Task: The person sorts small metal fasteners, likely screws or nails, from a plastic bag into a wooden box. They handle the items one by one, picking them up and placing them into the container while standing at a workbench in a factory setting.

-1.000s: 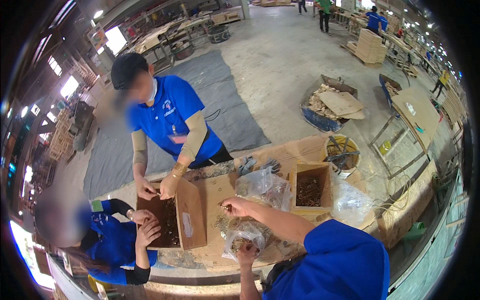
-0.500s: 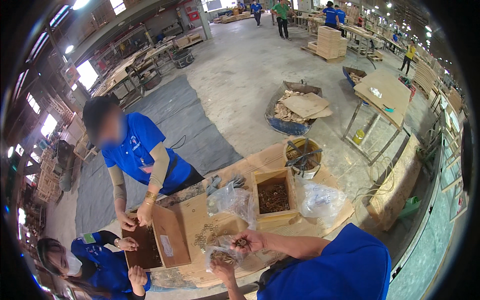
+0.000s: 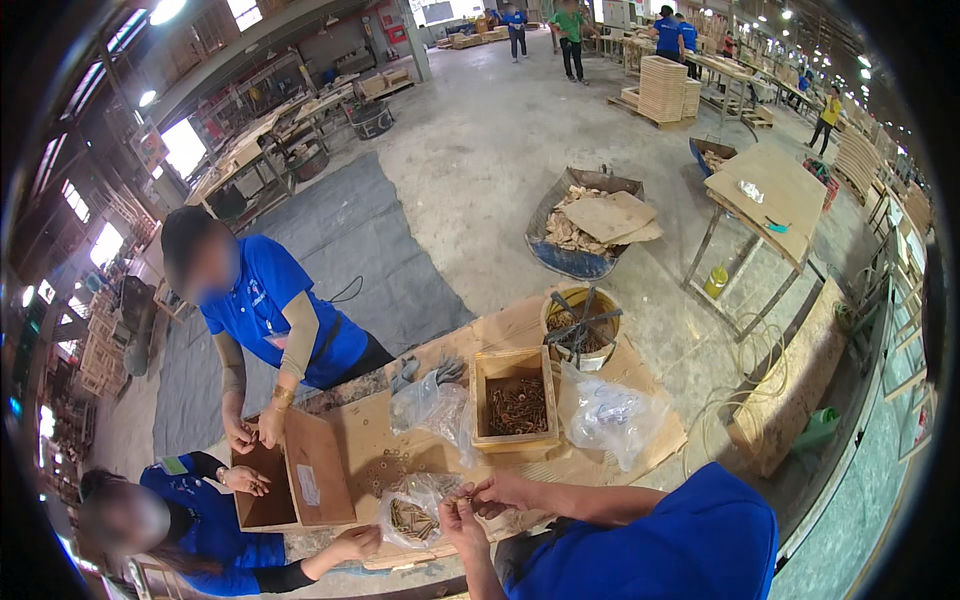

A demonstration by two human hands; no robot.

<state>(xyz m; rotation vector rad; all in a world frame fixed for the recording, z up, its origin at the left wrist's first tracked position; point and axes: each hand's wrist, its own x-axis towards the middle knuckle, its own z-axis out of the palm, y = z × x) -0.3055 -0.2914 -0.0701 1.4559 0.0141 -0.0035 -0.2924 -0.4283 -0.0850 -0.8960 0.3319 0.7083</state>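
Over the bench's near side, my left hand [image 3: 465,522] and my right hand [image 3: 502,492] meet, fingers closed around small metal hardware, perhaps a bolt; its exact kind is hidden by the fingertips. Just left of them lies an open clear plastic bag [image 3: 412,518] of brass-coloured bolts. Loose washers [image 3: 385,468] are scattered on the cardboard beyond the bag. A co-worker's hand [image 3: 357,542] reaches to the bag's left edge. Beyond my hands stands a wooden box [image 3: 515,445] holding a heap of bolts.
Two co-workers in blue stand at a tilted wooden box [image 3: 325,475] on the left. A bucket [image 3: 598,352] with dark tools and a clear plastic bag [image 3: 612,415] sit at the back right. Grey gloves [image 3: 430,372] lie at the far edge. A scrap-filled cart [image 3: 575,255] stands beyond.
My left hand has left the bag of bolts and come up to my right hand. The nearer co-worker's hand has reached across to the bag. The view has shifted slightly.
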